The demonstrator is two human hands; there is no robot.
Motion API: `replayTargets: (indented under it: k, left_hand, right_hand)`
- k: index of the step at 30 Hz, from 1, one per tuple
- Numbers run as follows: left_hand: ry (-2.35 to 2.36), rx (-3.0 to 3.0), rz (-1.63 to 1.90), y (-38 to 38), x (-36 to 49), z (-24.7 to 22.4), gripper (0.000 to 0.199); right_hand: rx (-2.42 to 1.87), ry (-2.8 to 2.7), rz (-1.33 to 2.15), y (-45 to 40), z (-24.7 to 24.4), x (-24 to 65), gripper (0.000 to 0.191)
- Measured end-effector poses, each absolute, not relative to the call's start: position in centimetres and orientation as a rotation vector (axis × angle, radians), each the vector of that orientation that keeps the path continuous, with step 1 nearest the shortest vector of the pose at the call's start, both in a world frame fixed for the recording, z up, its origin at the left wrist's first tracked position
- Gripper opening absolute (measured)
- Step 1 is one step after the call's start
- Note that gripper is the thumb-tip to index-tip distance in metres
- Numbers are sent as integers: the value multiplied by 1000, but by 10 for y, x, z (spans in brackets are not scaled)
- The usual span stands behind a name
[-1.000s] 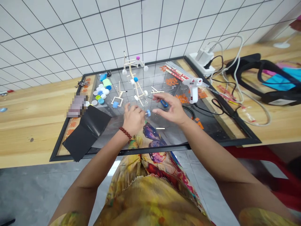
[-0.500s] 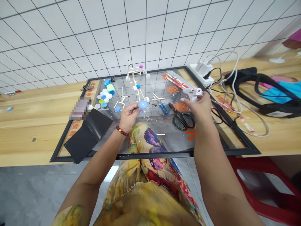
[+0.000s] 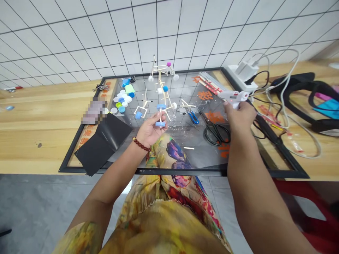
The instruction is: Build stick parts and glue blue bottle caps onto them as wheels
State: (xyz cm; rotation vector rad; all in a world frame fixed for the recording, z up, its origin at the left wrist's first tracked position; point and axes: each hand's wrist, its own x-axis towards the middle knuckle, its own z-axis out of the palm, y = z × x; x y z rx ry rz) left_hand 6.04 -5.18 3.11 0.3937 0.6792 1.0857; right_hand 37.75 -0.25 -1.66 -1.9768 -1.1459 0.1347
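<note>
Pinched in my left hand point(image 3: 151, 131) is a wheel-and-axle piece point(image 3: 160, 124), two blue bottle caps joined by a pale stick. My right hand point(image 3: 242, 114) grips a white hot glue gun point(image 3: 233, 96), its nozzle pointing left; part of its handle is hidden by the fingers. Beyond the left hand stand stick models point(image 3: 160, 78) with white, blue and pink round parts. To the left of it lies a small stick frame point(image 3: 144, 107) with a blue cap. Loose bottle caps point(image 3: 122, 98) in white, blue and green are grouped farther left.
Black scissors point(image 3: 217, 135) and blue-handled snips point(image 3: 194, 116) lie on the glass panel in a black frame point(image 3: 180, 172). Black sheets point(image 3: 104, 143) overlap its left edge. On the right are a power strip point(image 3: 242, 79), white cables and a black headset strap point(image 3: 293, 84).
My left hand has turned the capped piece, so both caps and the stick between them now show. The right hand has lifted the glue gun slightly and moved right; the view has shifted.
</note>
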Motion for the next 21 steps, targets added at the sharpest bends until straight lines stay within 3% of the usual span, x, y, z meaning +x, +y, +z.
replayTargets:
  k: [5,10,14,21]
  left_hand:
    - [677,466,1084,-51,60,28,3]
    - [876,1066,1413,-47,63,11,9]
    - [995,1491,1598,-40,58,1,13]
    - [1170,1701,1695,-31,49,-7,5]
  right_hand:
    - [-1428,-953,38,-1,-9,362,40]
    - [-1033,-1161,536,-28,7,320,31]
    - [-1005,-1381,680,-52,11,295,33]
    - [-1012,-1579,641,-60,1,289,41]
